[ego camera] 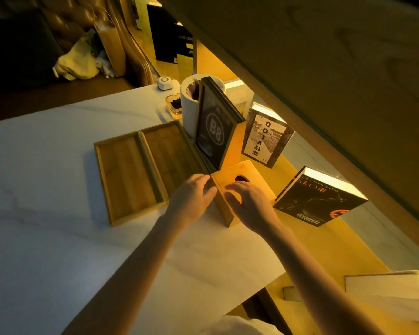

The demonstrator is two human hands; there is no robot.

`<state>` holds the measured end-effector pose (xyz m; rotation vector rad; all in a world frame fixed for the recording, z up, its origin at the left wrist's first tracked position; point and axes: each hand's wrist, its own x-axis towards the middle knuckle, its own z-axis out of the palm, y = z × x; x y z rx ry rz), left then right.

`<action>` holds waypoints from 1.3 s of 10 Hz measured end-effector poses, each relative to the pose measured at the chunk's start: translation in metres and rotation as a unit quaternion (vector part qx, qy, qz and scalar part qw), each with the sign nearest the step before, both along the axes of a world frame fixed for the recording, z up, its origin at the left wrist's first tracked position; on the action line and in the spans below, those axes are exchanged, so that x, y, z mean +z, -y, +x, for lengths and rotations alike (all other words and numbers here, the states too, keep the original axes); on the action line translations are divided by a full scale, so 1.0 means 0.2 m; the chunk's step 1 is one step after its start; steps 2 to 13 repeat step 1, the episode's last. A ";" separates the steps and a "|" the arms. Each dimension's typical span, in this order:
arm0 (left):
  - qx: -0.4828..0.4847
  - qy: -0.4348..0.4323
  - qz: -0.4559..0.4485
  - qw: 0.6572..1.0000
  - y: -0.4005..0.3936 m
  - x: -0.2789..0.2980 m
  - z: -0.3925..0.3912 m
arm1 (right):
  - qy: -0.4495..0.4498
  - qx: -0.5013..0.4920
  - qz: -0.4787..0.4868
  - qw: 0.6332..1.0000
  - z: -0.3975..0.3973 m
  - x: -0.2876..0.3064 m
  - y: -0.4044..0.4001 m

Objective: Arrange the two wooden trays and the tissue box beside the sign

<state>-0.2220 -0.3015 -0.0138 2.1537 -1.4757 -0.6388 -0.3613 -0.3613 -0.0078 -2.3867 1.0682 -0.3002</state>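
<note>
Two shallow wooden trays lie side by side on the white table, the left tray (126,175) touching the right tray (167,155). A black framed sign marked B8 (214,131) stands upright just right of them. In front of the sign sits a wooden tissue box (230,176) with an oval hole on top. My left hand (194,197) presses against the box's left side. My right hand (249,204) rests on its top and right side. Both hands hold the box between them.
A white cylinder (188,110) stands behind the sign, with a glass ashtray (174,105) and a small white device (165,82) beyond it. Books (266,139) (319,199) stand on the yellow ledge to the right. A white box (387,284) lies at the near right.
</note>
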 end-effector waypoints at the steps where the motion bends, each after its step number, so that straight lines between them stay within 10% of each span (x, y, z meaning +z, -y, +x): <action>1: 0.016 0.012 -0.008 1.000 -0.02 0.12 0.12 | 0.063 0.058 0.043 0.995 0.11 0.14 0.00; 13: 0.016 0.012 -0.008 1.000 -0.02 0.12 0.12 | 0.063 0.058 0.043 0.995 0.11 0.14 0.00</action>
